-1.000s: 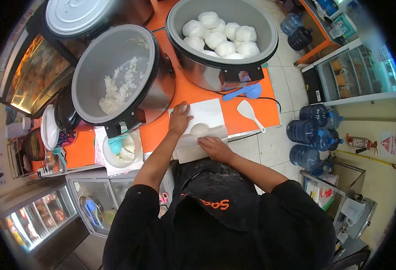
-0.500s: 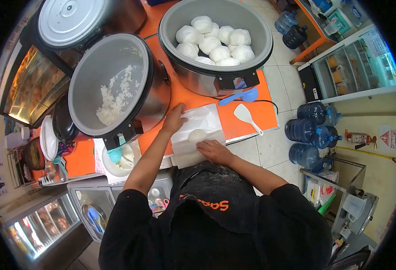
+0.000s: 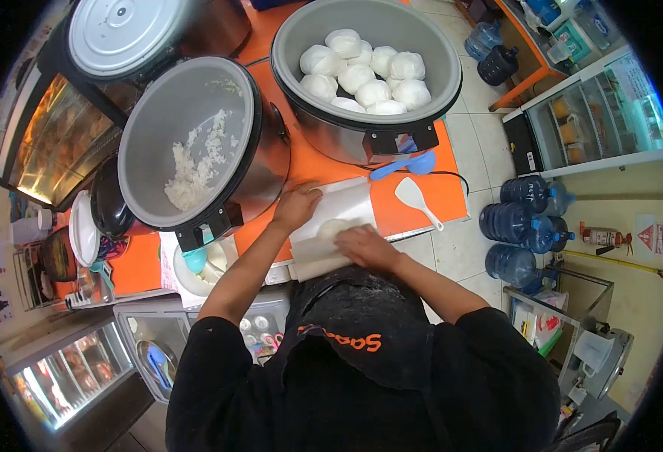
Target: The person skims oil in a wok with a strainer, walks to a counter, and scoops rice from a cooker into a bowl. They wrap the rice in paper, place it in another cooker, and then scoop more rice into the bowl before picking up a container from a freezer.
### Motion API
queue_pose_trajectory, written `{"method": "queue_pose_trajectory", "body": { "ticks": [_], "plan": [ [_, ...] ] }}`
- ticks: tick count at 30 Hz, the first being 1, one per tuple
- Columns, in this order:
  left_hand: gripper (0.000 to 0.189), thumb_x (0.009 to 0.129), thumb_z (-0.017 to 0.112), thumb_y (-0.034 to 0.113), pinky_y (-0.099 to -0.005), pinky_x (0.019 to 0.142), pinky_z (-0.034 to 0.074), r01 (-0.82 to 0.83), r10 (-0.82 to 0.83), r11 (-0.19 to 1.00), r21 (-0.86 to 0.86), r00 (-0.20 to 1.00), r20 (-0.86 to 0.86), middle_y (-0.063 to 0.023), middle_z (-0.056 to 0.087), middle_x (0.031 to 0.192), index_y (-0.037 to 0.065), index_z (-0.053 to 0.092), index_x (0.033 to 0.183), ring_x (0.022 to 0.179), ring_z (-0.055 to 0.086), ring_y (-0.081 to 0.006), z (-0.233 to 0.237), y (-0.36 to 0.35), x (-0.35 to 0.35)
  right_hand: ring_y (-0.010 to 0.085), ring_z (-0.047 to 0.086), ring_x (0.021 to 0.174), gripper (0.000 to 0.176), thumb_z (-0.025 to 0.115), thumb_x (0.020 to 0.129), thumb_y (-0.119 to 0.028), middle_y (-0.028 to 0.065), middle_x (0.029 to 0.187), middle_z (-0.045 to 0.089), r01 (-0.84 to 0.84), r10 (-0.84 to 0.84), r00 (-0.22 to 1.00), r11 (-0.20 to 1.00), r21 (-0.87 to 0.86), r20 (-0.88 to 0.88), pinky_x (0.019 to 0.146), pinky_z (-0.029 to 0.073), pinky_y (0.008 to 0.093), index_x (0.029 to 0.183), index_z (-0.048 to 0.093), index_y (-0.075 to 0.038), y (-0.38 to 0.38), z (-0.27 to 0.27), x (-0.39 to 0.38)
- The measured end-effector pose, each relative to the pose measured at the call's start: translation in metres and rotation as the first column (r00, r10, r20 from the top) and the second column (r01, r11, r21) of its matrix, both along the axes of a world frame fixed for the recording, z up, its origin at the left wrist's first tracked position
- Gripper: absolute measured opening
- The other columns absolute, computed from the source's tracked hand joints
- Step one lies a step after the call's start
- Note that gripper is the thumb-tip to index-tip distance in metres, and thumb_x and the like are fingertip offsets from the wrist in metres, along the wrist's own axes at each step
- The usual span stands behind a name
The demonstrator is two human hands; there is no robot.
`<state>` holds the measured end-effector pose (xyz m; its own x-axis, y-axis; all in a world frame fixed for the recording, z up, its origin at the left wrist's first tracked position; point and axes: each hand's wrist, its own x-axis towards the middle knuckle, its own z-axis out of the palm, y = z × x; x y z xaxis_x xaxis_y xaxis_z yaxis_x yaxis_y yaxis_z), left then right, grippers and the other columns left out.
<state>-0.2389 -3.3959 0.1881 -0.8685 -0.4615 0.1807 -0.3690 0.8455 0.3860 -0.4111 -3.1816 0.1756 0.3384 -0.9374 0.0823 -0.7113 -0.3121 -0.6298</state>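
Head view: left hand (image 3: pixel 297 205) fingers bent on the far-left corner of the white paper sheet (image 3: pixel 344 202) (pinching or just pressing, cannot tell). Right hand (image 3: pixel 365 245) fingers loosely open, laid on the sheet, touching the round rice mound (image 3: pixel 331 226) between both hands. Smooth orange counter (image 3: pixel 320 162) underneath; steel rice cooker (image 3: pixel 188 143) beyond the left fingers, white plastic paddle (image 3: pixel 416 197) right of the right fingers.

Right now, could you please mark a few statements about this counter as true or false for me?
1. The left hand touches the white paper. True.
2. The right hand holds the white paddle. False: the paddle lies alone on the orange counter; the hand is at the rice ball.
3. The far pot holds white bundles. True.
4. The near pot is full of rice. False: only a little is left.
5. The water bottles stand on the counter. False: they stand on the floor.
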Motion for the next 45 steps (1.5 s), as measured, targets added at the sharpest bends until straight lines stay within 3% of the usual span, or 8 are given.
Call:
{"method": "queue_pose_trajectory", "body": {
  "ticks": [5, 9, 15, 24, 30, 34, 38, 45],
  "plan": [
    [0.012, 0.092, 0.065, 0.019, -0.0438, 0.095, 0.047, 0.102, -0.114, 0.973, 0.208, 0.992, 0.048, -0.0087, 0.071, 0.112, 0.011, 0.071, 0.099, 0.104, 0.066, -0.0295, 0.017, 0.013, 0.014, 0.0254, 0.055, 0.12, 0.039, 0.068, 0.087, -0.023, 0.0085, 0.127, 0.061, 0.25, -0.29, 0.946, 0.936, -0.247, -0.145, 0.101, 0.037, 0.0501, 0.125, 0.064, -0.014, -0.054, 0.052, -0.016],
    [0.012, 0.09, 0.066, 0.019, -0.0452, 0.095, 0.046, 0.069, -0.117, 0.944, 0.322, 0.984, 0.132, -0.0088, 0.071, 0.107, 0.011, 0.072, 0.098, 0.098, 0.067, -0.029, 0.025, 0.028, 0.021, 0.0244, 0.057, 0.112, 0.024, 0.06, 0.088, -0.015, 0.0079, 0.114, 0.063, 0.032, -0.06, 0.909, 0.997, -0.075, -0.413, 0.101, 0.038, 0.0468, 0.11, 0.069, -0.012, -0.074, 0.021, -0.041],
    [0.012, 0.087, 0.07, 0.016, -0.0445, 0.091, 0.047, 0.018, -0.067, 0.914, 0.405, 0.992, 0.106, -0.0067, 0.07, 0.101, 0.011, 0.074, 0.097, 0.096, 0.066, -0.0292, 0.015, 0.04, 0.041, 0.026, 0.058, 0.102, 0.018, 0.056, 0.086, -0.011, 0.0076, 0.098, 0.059, -0.04, 0.009, 0.965, 0.993, -0.115, -0.263, 0.09, 0.044, 0.0393, 0.099, 0.067, -0.01, -0.049, 0.022, -0.04],
    [0.014, 0.083, 0.073, 0.016, -0.0409, 0.093, 0.044, 0.072, -0.065, 0.979, 0.19, 0.997, -0.045, -0.0037, 0.068, 0.097, 0.015, 0.076, 0.097, 0.099, 0.063, -0.0248, 0.012, 0.084, 0.06, 0.027, 0.057, 0.102, 0.026, 0.056, 0.084, -0.011, 0.0081, 0.102, 0.059, -0.042, 0.018, 0.984, 0.99, -0.134, -0.178, 0.088, 0.045, 0.0403, 0.108, 0.064, -0.008, 0.004, 0.011, -0.025],
    [0.014, 0.085, 0.066, 0.022, -0.0442, 0.095, 0.046, 0.134, -0.119, 0.982, 0.131, 0.986, -0.115, -0.0073, 0.069, 0.098, 0.013, 0.074, 0.092, 0.102, 0.063, -0.0283, -0.056, 0.089, 0.073, 0.0303, 0.057, 0.096, 0.038, 0.061, 0.081, -0.017, 0.01, 0.097, 0.058, -0.108, 0.048, 0.956, 0.975, -0.193, -0.291, 0.086, 0.045, 0.0446, 0.117, 0.065, -0.008, 0.011, -0.029, -0.026],
    [0.019, 0.091, 0.062, 0.026, -0.0444, 0.097, 0.046, 0.062, -0.035, 0.981, 0.181, 0.989, -0.147, -0.0097, 0.066, 0.1, 0.011, 0.072, 0.096, 0.105, 0.06, -0.0316, -0.064, 0.105, 0.077, 0.0336, 0.059, 0.092, 0.027, 0.064, 0.075, -0.006, 0.0119, 0.093, 0.059, -0.047, 0.007, 0.991, 0.952, -0.304, -0.132, 0.08, 0.048, 0.0462, 0.102, 0.069, -0.007, 0.01, -0.027, -0.015],
    [0.024, 0.092, 0.061, 0.024, -0.0453, 0.098, 0.046, 0.013, 0.004, 0.996, 0.094, 0.984, -0.179, -0.0126, 0.062, 0.109, 0.007, 0.064, 0.109, 0.108, 0.058, -0.0349, -0.077, 0.118, 0.077, 0.036, 0.061, 0.093, 0.023, 0.067, 0.074, 0.0, 0.0157, 0.101, 0.061, 0.026, -0.05, 0.995, 0.967, -0.252, -0.091, 0.081, 0.049, 0.0463, 0.097, 0.069, -0.006, 0.006, -0.03, -0.006],
    [0.049, 0.083, 0.074, 0.029, -0.0432, 0.098, 0.047, -0.054, 0.154, 0.936, 0.347, 0.952, -0.266, -0.015, 0.058, 0.117, 0.004, 0.055, 0.121, 0.115, 0.057, -0.0349, -0.061, 0.141, 0.088, 0.0413, 0.058, 0.112, 0.037, 0.076, 0.076, -0.01, 0.0229, 0.119, 0.06, 0.079, -0.088, 0.994, 0.987, -0.14, -0.061, 0.095, 0.048, 0.0475, 0.109, 0.06, -0.002, 0.014, -0.032, 0.002]
  ]
}}
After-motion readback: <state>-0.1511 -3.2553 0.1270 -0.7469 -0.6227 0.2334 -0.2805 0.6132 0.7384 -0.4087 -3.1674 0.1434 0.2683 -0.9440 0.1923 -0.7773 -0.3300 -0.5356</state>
